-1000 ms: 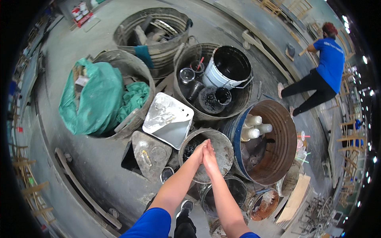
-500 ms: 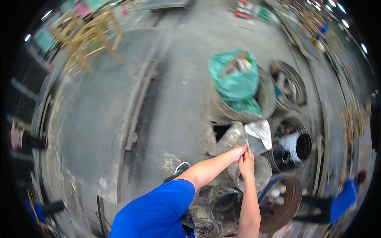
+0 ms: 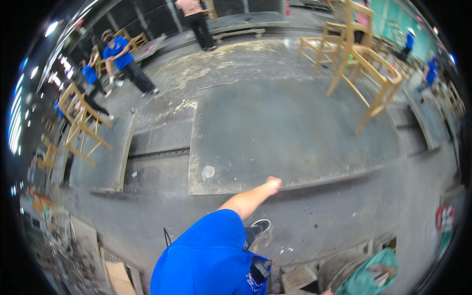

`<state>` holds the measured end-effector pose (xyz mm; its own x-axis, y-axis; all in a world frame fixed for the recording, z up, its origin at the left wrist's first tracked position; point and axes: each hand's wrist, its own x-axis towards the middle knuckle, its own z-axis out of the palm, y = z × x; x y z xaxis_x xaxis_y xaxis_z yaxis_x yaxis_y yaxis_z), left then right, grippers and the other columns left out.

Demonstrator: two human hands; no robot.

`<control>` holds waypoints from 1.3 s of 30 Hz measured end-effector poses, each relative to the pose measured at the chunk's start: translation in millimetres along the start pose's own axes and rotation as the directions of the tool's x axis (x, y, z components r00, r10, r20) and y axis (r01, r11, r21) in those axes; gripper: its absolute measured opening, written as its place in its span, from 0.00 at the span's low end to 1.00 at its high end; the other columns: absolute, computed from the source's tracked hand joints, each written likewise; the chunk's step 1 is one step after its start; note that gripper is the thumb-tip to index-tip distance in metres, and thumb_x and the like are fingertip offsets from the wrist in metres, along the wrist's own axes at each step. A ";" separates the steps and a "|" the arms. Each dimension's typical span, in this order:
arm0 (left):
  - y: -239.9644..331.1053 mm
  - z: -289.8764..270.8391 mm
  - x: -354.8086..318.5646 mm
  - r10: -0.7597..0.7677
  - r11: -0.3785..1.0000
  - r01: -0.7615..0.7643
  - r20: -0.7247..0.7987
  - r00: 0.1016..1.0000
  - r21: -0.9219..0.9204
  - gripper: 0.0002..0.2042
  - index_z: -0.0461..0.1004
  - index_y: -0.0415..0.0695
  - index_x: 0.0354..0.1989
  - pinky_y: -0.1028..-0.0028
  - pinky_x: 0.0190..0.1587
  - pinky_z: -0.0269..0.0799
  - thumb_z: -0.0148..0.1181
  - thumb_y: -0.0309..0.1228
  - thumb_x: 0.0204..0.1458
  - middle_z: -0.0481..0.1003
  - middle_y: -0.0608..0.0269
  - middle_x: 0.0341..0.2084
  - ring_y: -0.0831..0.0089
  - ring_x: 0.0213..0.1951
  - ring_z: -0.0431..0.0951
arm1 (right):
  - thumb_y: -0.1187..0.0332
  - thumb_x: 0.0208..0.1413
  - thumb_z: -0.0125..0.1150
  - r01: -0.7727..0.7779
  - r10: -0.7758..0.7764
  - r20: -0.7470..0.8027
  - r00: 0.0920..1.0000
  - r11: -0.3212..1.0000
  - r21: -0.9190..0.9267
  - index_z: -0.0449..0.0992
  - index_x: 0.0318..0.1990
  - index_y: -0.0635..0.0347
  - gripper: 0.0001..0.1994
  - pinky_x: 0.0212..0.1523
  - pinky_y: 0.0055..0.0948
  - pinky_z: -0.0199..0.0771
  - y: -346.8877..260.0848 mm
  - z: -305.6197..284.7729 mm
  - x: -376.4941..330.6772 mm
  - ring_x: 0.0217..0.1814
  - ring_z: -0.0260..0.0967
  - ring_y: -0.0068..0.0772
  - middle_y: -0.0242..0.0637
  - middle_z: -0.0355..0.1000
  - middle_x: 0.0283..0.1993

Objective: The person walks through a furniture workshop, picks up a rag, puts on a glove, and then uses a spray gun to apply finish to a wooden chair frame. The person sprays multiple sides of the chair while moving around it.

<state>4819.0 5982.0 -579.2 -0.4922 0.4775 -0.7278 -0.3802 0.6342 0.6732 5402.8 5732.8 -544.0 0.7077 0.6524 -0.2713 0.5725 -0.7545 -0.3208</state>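
Grey platform (image 3: 285, 123): left hand (image 3: 274, 185) at near edge, apparently curled, nothing visibly held. Right hand (image 3: 327, 292) mostly cropped; state indeterminable. Step: no handling apparent. Grasp requires opening left hand.

- A slab (image 3: 275, 128) is lying in front of the person, across the middle.
- The left hand (image 3: 273, 184) is hanging at its near edge.
- 1 chair (image 3: 366, 64) is standing on the slab's right part; a 2nd chair (image 3: 319, 44) is standing just behind it.
- A side slab (image 3: 101, 155) is lying left of the slab, and a rail (image 3: 162, 153) is running between the 2.
- A 3rd chair (image 3: 83, 128) is standing on the side slab.
- A shoe (image 3: 264, 225) is resting on the floor (image 3: 324, 216), before the slab.
- At lower right, a bin (image 3: 337, 268) is standing between a box (image 3: 296, 279) and a bag (image 3: 371, 270), the bag overlapping its rim.
- At lower left, a board (image 3: 118, 278) is lying right of a scrap heap (image 3: 64, 246).
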 end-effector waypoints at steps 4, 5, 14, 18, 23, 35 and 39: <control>24.6 -96.2 34.8 -0.059 0.997 0.070 -0.266 0.962 0.032 0.09 0.76 0.34 0.30 0.57 0.25 0.69 0.55 0.24 0.41 0.75 0.50 0.25 0.63 0.28 0.75 | 0.71 0.55 0.50 0.088 -0.087 -0.009 0.996 0.992 0.093 0.73 0.43 0.69 0.12 0.47 0.40 0.69 -118.2 0.8 58.5 0.42 0.68 0.45 0.48 0.74 0.40; 23.6 -114.3 36.6 -0.133 0.990 0.111 -0.312 0.941 -0.089 0.07 0.75 0.36 0.28 0.55 0.21 0.66 0.53 0.25 0.43 0.73 0.52 0.20 0.61 0.21 0.73 | 0.70 0.56 0.49 0.101 -0.100 -0.015 0.995 0.988 0.113 0.73 0.44 0.69 0.13 0.47 0.41 0.68 -140.1 -3.5 73.0 0.42 0.68 0.45 0.48 0.74 0.40; -26.9 -180.3 -8.5 -0.458 0.780 0.216 -0.301 0.836 -0.588 0.03 0.64 0.44 0.33 0.62 0.19 0.59 0.47 0.30 0.54 0.62 0.53 0.22 0.65 0.22 0.64 | 0.66 0.62 0.47 0.288 -0.192 -0.294 0.936 0.899 0.330 0.73 0.50 0.68 0.16 0.52 0.42 0.68 -146.4 -105.3 339.8 0.49 0.69 0.47 0.47 0.74 0.44; -37.9 -144.4 -29.5 -0.419 0.874 0.186 -0.501 0.757 -0.449 0.12 0.67 0.49 0.47 0.58 0.34 0.73 0.50 0.36 0.56 0.68 0.53 0.39 0.58 0.34 0.72 | 0.67 0.58 0.54 0.059 -0.226 0.112 0.968 0.633 0.772 0.76 0.33 0.58 0.06 0.14 0.20 0.56 -169.7 -167.7 441.0 0.16 0.58 0.17 0.26 0.66 0.21; -41.3 -68.7 -55.9 -0.493 0.853 0.185 -0.638 0.592 -0.487 0.05 0.71 0.50 0.33 0.65 0.22 0.65 0.49 0.33 0.55 0.67 0.62 0.21 0.68 0.21 0.67 | 0.74 0.55 0.47 0.083 -0.080 -0.035 0.996 0.743 0.664 0.72 0.31 0.59 0.06 0.16 0.23 0.63 -214.5 -240.7 510.1 0.19 0.64 0.21 0.32 0.69 0.23; -11.7 129.2 -61.5 -0.548 0.806 0.246 -0.522 0.653 -0.539 0.19 0.65 0.43 0.53 0.52 0.36 0.73 0.45 0.41 0.58 0.72 0.51 0.36 0.55 0.35 0.73 | 0.73 0.47 0.48 0.001 0.160 -0.140 0.977 0.656 0.754 0.59 0.24 0.49 0.06 0.11 0.28 0.49 -189.0 -331.3 770.4 0.12 0.50 0.23 0.25 0.55 0.15; 46.6 229.0 -65.0 -0.483 0.876 0.430 -0.426 0.765 -0.220 0.22 0.63 0.41 0.58 0.46 0.43 0.74 0.45 0.41 0.58 0.72 0.48 0.42 0.51 0.44 0.73 | 0.73 0.51 0.49 -0.226 0.303 0.043 0.952 0.600 0.767 0.63 0.26 0.53 0.04 0.11 0.28 0.51 -159.1 -350.6 826.4 0.12 0.54 0.25 0.29 0.60 0.16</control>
<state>5012.6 6119.8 -530.5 -0.5264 -0.1994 -0.8265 -0.7171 0.6265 0.3056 6041.6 6366.8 -399.1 0.8293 0.3954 -0.3948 -0.1338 -0.5454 -0.8274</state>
